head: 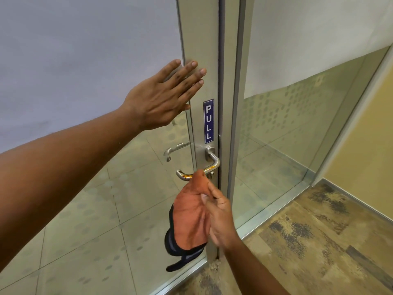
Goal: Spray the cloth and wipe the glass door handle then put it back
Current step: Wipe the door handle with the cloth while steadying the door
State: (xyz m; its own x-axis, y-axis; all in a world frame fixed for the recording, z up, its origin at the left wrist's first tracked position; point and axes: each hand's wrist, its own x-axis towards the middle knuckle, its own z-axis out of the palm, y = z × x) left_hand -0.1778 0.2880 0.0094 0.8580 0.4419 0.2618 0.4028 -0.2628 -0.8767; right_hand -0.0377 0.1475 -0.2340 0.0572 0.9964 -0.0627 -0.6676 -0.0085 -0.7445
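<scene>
View: one head-worn wide-angle camera, no second view.
Facing: forward and down, at the door handle (200, 167).
Nearness: close, both forearms crossing the frame.
Framing: handle just above the right hand's fingers (212, 191); door frame (200, 39) under the left hand's fingertips (193, 64).

The cloth (189, 216) is orange on its broad face, with a dark edge striped in grey hanging loose at the bottom. It is bunched and drawn up to a point — that tip touches the underside of the door handle (204, 167). The door handle is a brushed metal lever, bent from its round base near the door's edge and running leftward, level — shiny, with orange reflections along the bar.
</scene>
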